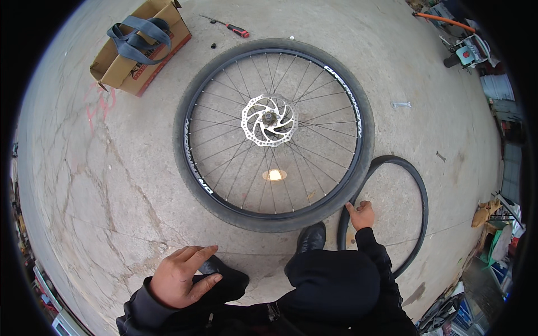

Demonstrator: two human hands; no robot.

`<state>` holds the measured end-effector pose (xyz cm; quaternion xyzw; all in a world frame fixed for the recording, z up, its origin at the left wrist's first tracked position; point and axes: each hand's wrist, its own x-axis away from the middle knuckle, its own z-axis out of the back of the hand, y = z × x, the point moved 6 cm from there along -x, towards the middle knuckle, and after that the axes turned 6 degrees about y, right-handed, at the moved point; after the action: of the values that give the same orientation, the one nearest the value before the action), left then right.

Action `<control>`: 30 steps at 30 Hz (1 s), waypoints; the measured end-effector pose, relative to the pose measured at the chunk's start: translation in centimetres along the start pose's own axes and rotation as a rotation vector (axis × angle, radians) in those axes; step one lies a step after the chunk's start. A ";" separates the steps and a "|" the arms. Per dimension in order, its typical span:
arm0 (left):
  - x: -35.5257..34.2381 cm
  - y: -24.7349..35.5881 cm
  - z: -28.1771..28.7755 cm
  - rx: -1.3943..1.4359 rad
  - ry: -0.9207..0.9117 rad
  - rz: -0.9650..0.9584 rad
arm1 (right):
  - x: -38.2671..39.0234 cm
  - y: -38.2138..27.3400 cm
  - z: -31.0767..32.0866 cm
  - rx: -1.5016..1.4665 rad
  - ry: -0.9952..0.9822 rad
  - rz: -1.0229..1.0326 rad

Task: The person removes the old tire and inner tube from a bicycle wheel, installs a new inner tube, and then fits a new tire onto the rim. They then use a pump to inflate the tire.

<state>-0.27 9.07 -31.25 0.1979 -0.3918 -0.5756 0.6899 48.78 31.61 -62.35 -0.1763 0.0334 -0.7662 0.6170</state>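
A bicycle wheel with a black tyre and slotted brake disc lies flat on the concrete floor. A loose black rubber ring lies beside it at the right. My right hand has its fingers curled at the wheel's lower right edge, where the ring runs alongside; I cannot tell which it grips. My left hand hovers at the lower left, below the wheel, index finger and thumb apart, holding nothing visible.
My shoes are below the wheel. A cardboard box with folded rubber tubing stands upper left, near a screwdriver. Wrenches lie at the right. A small machine and assorted clutter line the right edge.
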 end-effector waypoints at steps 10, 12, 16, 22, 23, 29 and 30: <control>1.6 -3.1 -0.7 0.059 0.059 0.068 | -1.4 3.9 4.3 -0.226 0.265 -0.016; 1.7 -3.4 -0.6 0.099 0.044 0.107 | -3.0 3.9 9.8 -0.509 0.230 -0.061; 1.6 -3.1 0.5 0.050 0.039 0.064 | -5.8 -5.1 28.1 -0.745 0.435 0.271; 1.5 -2.5 2.1 0.296 0.020 0.003 | 3.3 -26.3 42.0 -0.712 0.248 0.651; 1.3 -2.5 2.3 0.414 0.018 0.004 | 5.9 -29.6 41.2 -0.711 0.143 0.800; -5.0 -7.0 2.4 1.088 0.020 0.175 | 18.7 -41.8 24.9 -0.519 -0.634 1.394; -6.3 -8.4 2.3 1.211 0.029 0.209 | 20.0 -42.4 21.8 -0.503 -0.739 1.437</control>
<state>-7.59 13.33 -37.85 0.5230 -0.6572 -0.1774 0.5129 12.42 26.09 -25.93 -0.4834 0.1028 -0.0506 0.8679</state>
